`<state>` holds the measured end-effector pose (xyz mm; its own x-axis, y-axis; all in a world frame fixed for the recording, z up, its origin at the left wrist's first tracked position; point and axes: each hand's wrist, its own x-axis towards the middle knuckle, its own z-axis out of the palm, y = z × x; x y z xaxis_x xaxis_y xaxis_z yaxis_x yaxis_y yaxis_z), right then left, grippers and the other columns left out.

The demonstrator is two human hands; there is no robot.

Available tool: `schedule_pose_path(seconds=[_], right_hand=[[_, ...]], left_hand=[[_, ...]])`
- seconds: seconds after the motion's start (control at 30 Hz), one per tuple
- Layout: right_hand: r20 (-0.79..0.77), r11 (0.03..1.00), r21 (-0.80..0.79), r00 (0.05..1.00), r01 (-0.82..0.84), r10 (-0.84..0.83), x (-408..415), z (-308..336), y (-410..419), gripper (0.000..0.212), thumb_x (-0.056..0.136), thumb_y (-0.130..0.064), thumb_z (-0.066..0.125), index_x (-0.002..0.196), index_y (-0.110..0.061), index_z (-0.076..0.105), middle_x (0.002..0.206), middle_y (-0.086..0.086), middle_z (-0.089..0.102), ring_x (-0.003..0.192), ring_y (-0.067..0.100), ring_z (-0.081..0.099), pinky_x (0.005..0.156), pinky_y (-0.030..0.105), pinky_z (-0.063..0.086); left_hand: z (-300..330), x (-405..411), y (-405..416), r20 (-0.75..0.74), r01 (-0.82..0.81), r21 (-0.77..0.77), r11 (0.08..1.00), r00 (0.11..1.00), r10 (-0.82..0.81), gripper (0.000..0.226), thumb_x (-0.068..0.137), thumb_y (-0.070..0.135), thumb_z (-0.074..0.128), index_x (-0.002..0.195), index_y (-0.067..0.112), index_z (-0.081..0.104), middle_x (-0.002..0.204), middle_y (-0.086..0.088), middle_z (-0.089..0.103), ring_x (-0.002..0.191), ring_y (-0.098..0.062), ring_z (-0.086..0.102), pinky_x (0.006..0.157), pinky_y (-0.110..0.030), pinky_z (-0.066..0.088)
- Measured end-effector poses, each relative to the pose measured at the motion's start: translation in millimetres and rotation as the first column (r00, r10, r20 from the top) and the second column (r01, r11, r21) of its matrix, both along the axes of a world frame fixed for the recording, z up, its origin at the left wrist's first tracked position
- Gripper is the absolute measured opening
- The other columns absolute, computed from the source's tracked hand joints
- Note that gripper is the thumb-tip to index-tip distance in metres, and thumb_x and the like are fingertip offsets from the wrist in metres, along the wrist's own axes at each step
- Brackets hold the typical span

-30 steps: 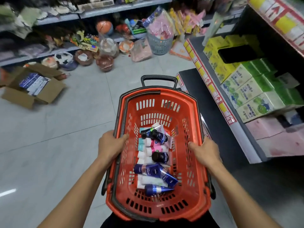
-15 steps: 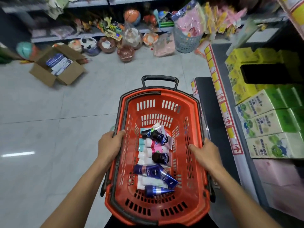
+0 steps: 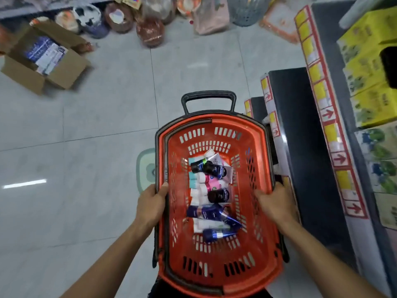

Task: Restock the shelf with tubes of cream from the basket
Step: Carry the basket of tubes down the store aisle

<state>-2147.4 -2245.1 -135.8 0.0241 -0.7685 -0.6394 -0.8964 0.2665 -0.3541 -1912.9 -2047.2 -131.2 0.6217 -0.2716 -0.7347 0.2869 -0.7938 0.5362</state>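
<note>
Tubes of cream (image 3: 209, 195) lie in a loose pile on the bottom of the orange basket (image 3: 261, 265), some dark blue, some white, some pink, a few with black caps. The basket is carried above the tiled floor (image 3: 96, 147), with its black handle (image 3: 208, 97) at the far end. The left hand (image 3: 151, 204) grips the left rim, fingers curled round the outside and the thumb lying on the top edge. The right hand (image 3: 276, 203) grips the right rim in the same way, fingers wrapped over the outer side. Just beside the basket on the right stands the shelf (image 3: 309, 168), dark, with yellow and red price strips along its edges. Yellow boxes (image 3: 369, 67) and green boxes (image 3: 384, 166) stand on it. Far to the left on the floor lies an open cardboard box (image 3: 43, 59) with packets inside. Under the basket on the left shows part of a pale green object (image 3: 147, 166); I cannot tell what it is.
</note>
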Motion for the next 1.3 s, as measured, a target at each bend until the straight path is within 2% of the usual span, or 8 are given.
schedule_pose_path(seconds=[0.13, 0.27, 0.43, 0.53, 0.73, 0.83, 0.97, 1.3], right_hand=[[-0.030, 0.999, 0.034, 0.999, 0.026, -0.025, 7, -67, -13, 0.033, 0.079, -0.047, 0.074, 0.091, -0.017, 0.070, 0.076, -0.002, 0.072, 0.063, 0.017, 0.068, 0.064, 0.036, 0.060], [-0.074, 0.999, 0.025, 0.997, 0.023, -0.021, 14, -144, -27, 0.025, 0.082, -0.038, 0.075, 0.096, -0.017, 0.071, 0.096, 0.009, 0.076, 0.083, 0.029, 0.072, 0.078, 0.036, 0.058], [-0.135, 0.999, 0.044, 0.991, 0.013, -0.007, 18, -243, -39, 0.041, 0.080, -0.042, 0.074, 0.107, -0.011, 0.073, 0.102, 0.011, 0.075, 0.087, 0.026, 0.072, 0.072, 0.027, 0.051], [-0.131, 0.997, 0.078, 0.991, 0.013, -0.003, 19, -295, -46, 0.028, 0.087, -0.037, 0.073, 0.110, -0.021, 0.069, 0.095, -0.001, 0.068, 0.062, 0.011, 0.057, 0.057, 0.015, 0.043], [-0.143, 0.997, 0.076, 0.990, 0.024, -0.013, 21, -382, -65, 0.048, 0.085, -0.037, 0.076, 0.123, -0.010, 0.063, 0.117, 0.010, 0.069, 0.082, 0.021, 0.061, 0.074, 0.031, 0.052], [-0.146, 0.998, 0.061, 0.989, 0.033, -0.024, 19, -414, -74, 0.055, 0.084, -0.040, 0.076, 0.127, -0.009, 0.061, 0.122, 0.012, 0.068, 0.094, 0.026, 0.066, 0.082, 0.037, 0.058], [-0.136, 0.994, 0.080, 0.988, 0.079, -0.068, 18, -444, -82, 0.061, 0.090, -0.036, 0.073, 0.140, -0.007, 0.051, 0.132, 0.013, 0.062, 0.108, 0.028, 0.064, 0.084, 0.033, 0.054], [-0.107, 0.996, 0.021, 0.991, 0.086, -0.083, 22, -479, -110, 0.054, 0.094, -0.031, 0.068, 0.139, -0.006, 0.050, 0.132, 0.014, 0.061, 0.112, 0.027, 0.062, 0.087, 0.032, 0.052]], left_hand=[[-68, 2, -11, -0.063, -0.001, 0.041, 0.999, 0.998, 0.004, 0.042, 0.106, 0.050, 0.048, 0.129, 0.018, 0.062, 0.120, -0.002, 0.071, 0.105, -0.026, 0.069, 0.102, -0.047, 0.053], [-150, 6, -29, -0.099, -0.034, 0.033, 0.999, 0.994, 0.037, 0.034, 0.107, 0.043, 0.049, 0.123, 0.017, 0.065, 0.109, 0.005, 0.072, 0.092, -0.010, 0.069, 0.079, -0.026, 0.053], [-262, 9, -37, -0.136, -0.042, 0.097, 0.994, 0.989, 0.055, 0.032, 0.105, 0.042, 0.053, 0.119, 0.018, 0.068, 0.101, 0.009, 0.074, 0.092, -0.010, 0.071, 0.089, -0.033, 0.057], [-314, 9, -45, -0.152, -0.056, 0.127, 0.990, 0.985, 0.075, 0.025, 0.106, 0.035, 0.054, 0.119, 0.017, 0.066, 0.095, 0.012, 0.072, 0.082, -0.005, 0.070, 0.076, -0.026, 0.057], [-389, 4, -60, -0.218, -0.058, 0.132, 0.990, 0.972, 0.086, 0.012, 0.107, 0.024, 0.054, 0.116, 0.020, 0.061, 0.087, 0.013, 0.070, 0.060, 0.006, 0.070, 0.048, -0.011, 0.051], [-415, 3, -68, -0.263, -0.064, 0.085, 0.994, 0.961, 0.084, 0.018, 0.106, 0.025, 0.057, 0.121, 0.020, 0.063, 0.090, 0.011, 0.075, 0.071, 0.000, 0.075, 0.055, -0.016, 0.055], [-438, 3, -77, -0.306, -0.089, 0.035, 0.995, 0.947, 0.095, 0.024, 0.103, 0.028, 0.062, 0.126, 0.024, 0.061, 0.110, 0.007, 0.076, 0.089, -0.008, 0.077, 0.080, -0.033, 0.062], [-463, 7, -101, -0.286, -0.147, -0.057, 0.988, 0.950, 0.125, 0.045, 0.099, 0.023, 0.067, 0.140, 0.018, 0.049, 0.119, 0.004, 0.070, 0.097, -0.009, 0.076, 0.081, -0.033, 0.062]])
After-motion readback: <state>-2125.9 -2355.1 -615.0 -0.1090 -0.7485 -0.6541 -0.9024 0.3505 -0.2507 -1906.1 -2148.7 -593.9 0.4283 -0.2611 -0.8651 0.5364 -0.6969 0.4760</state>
